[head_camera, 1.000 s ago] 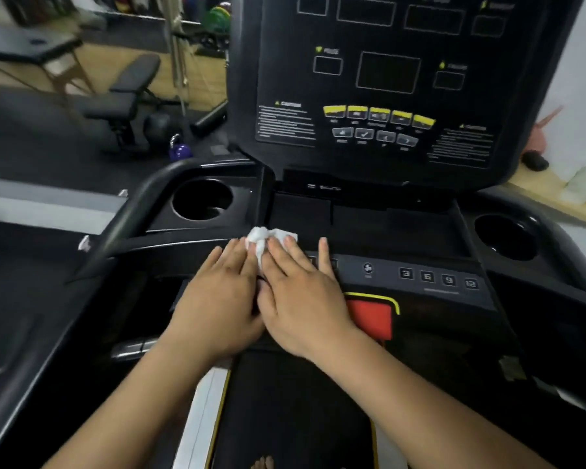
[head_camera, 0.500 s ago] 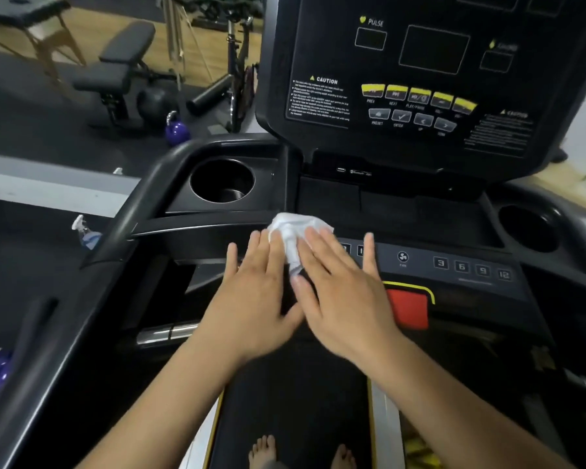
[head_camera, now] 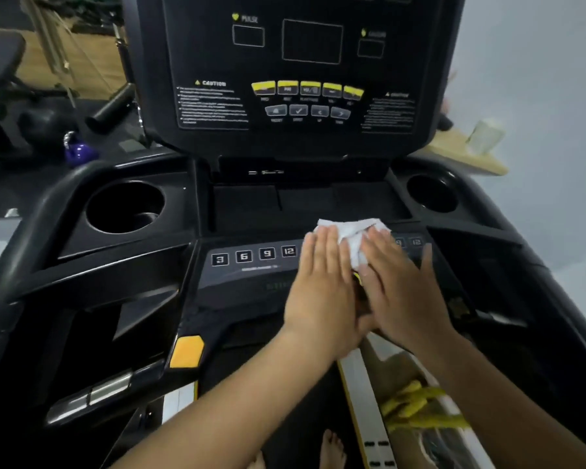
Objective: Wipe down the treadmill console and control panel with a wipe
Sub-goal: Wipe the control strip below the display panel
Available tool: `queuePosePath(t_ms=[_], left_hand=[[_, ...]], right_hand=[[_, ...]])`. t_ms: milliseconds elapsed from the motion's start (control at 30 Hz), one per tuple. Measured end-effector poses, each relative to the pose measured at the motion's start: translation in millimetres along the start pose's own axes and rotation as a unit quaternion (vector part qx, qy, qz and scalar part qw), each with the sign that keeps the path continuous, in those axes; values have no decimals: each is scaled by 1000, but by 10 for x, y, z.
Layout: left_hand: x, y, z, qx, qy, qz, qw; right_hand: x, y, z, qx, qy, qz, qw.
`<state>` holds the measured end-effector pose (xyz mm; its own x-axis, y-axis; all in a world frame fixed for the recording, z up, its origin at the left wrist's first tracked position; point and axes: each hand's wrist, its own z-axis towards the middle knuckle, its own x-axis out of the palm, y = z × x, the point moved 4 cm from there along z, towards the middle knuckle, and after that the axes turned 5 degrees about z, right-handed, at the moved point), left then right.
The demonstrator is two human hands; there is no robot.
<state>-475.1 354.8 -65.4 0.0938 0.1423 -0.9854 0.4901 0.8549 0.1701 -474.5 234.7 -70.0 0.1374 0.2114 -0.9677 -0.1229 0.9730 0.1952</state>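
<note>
Fingers of the left hand are lying straight and close together, pressing down on the near left part of a crumpled white wipe. The right hand is lying flat just beside it, its own fingers straight and a little spread, pressing on the right part of the wipe. Neither hand is curling round the cloth or pinching it, and the two are touching along their thumb sides.

The wipe is sitting on the control panel, at the far edge of the strip and right of its middle, with white cloth showing past the fingertips and in the gap between the hands. On the left of the panel, number buttons marked 3, 6, 9 and 12 are showing uncovered; on the right, a 9 and a 12 are peeking out beyond the right hand.

Above, the upright console is facing the person with dark screens, a row of yellow buttons and a row of grey buttons under it. A left cup holder and a right cup holder are flanking the tray behind the panel. A purple kettlebell is sitting on the floor beyond the left handrail. Bare toes are showing on the belt at the bottom edge, and a yellow bundle, too blurred to name, is lying to the right of the belt
</note>
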Motion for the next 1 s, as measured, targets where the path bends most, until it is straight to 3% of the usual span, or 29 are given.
queuePosePath(t_ms=[233, 433, 600, 733, 900, 1000], left_hand=[[-54, -729, 595, 111, -30, 42, 992], [13, -666, 160, 154, -46, 51, 986], [-82, -14, 142, 35, -27, 21, 999], [123, 483, -439, -52, -49, -40, 997], [335, 1054, -1052, -176, 14, -112, 978], [336, 1228, -1093, -204, -5, -263, 943]], right_hand=[[-17, -783, -236, 44, -6, -97, 994], [40, -560, -607, 90, -65, 54, 992], [-1, -42, -189, 56, -15, 36, 998], [79, 683, -96, -54, 50, 37, 997], [266, 1549, -6, -189, 94, 63, 975], [298, 1786, 180, -219, 94, 48, 970]])
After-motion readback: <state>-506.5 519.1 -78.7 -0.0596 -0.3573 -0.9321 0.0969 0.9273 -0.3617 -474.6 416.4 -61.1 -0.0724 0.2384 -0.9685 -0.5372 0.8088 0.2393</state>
